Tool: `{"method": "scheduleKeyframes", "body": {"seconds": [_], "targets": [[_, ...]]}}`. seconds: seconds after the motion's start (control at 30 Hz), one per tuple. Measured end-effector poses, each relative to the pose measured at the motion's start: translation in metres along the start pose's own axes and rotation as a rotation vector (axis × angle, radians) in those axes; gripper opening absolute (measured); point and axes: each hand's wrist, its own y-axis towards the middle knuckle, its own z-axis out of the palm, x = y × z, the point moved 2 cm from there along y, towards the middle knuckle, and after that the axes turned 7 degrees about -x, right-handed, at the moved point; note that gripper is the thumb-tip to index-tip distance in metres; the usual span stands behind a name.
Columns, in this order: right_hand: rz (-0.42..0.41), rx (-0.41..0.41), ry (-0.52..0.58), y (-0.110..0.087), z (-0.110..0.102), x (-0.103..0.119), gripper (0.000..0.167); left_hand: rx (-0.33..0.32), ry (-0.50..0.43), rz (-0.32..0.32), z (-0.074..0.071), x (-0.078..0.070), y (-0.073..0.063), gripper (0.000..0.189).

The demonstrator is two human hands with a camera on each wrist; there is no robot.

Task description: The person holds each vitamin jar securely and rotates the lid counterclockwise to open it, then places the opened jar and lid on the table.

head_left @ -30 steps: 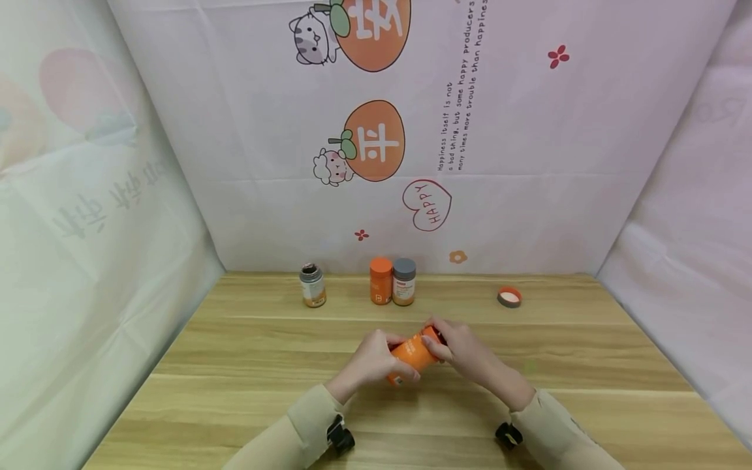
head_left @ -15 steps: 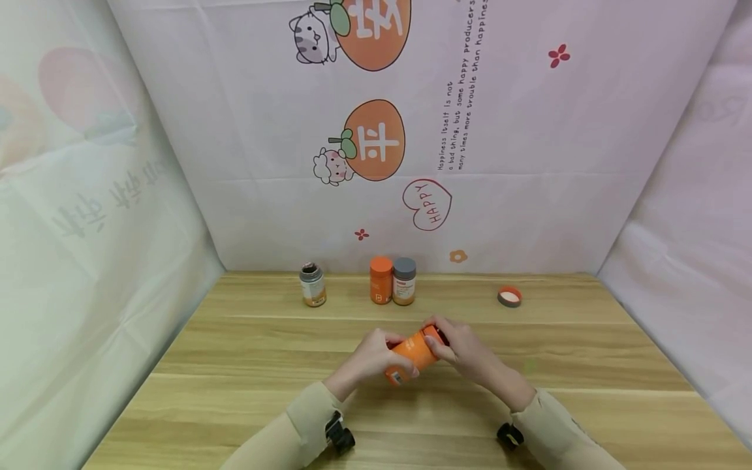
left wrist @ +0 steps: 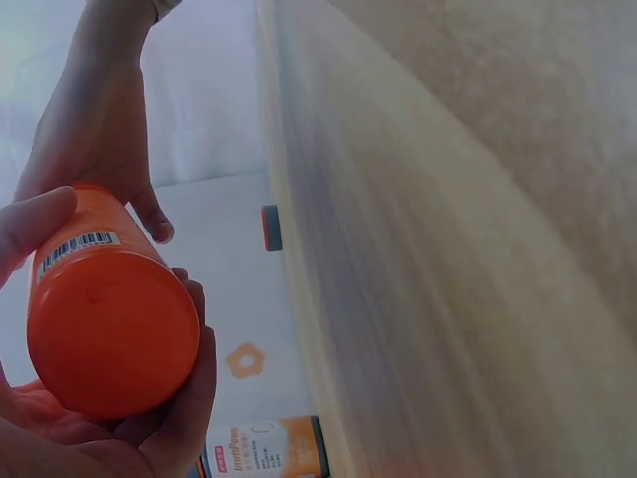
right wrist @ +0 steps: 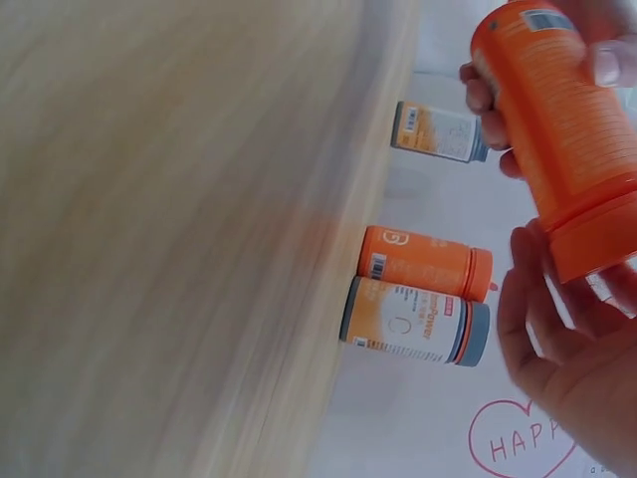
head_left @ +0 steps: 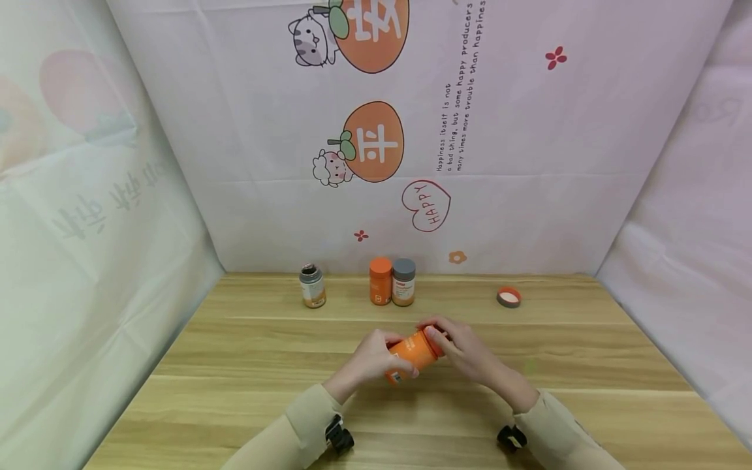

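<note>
An orange bottle (head_left: 414, 351) is held tilted above the table between both hands, its cap end pointing up and right. My left hand (head_left: 371, 358) grips its body near the base, with the thumb across the front. The round orange bottom (left wrist: 114, 339) and a barcode show in the left wrist view. My right hand (head_left: 469, 352) is at the other end, thumb and fingers curved about the orange cap (right wrist: 595, 239). In the right wrist view several fingertips lie against the cap's side. The cap is seated on the bottle's neck.
Toward the back stand a closed orange bottle (head_left: 380, 282) and a grey-capped bottle (head_left: 403, 283) side by side. Left of them is an uncapped bottle (head_left: 313, 287) with something dark at its mouth. A loose cap (head_left: 508, 297) lies at the right. A printed cloth (head_left: 264, 215) rises behind the table.
My right hand's fingers have shifted round the cap and sit more loosely, so more of the cap shows. The left hand keeps its grip and the bottle stays nearly in place.
</note>
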Motion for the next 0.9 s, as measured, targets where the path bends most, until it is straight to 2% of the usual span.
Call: {"method": "scheduleKeyframes", "body": {"seconds": [0.13, 0.27, 0.6, 0.9], "targets": [[0.048, -0.001, 0.014, 0.001, 0.000, 0.001, 0.028, -0.024, 0.050, 0.019, 0.000, 0.000, 0.000, 0.037], [0.132, 0.021, 0.041, 0.002, 0.000, 0.000, 0.033, -0.046, 0.069, 0.019, 0.000, -0.001, 0.000, 0.040], [0.451, 0.064, 0.164, 0.003, 0.000, -0.005, 0.051, -0.145, 0.135, 0.079, 0.000, -0.010, -0.003, 0.051], [0.533, 0.059, 0.234, 0.004, 0.000, -0.003, 0.054, -0.192, 0.169, 0.084, 0.000, -0.010, -0.004, 0.056]]}}
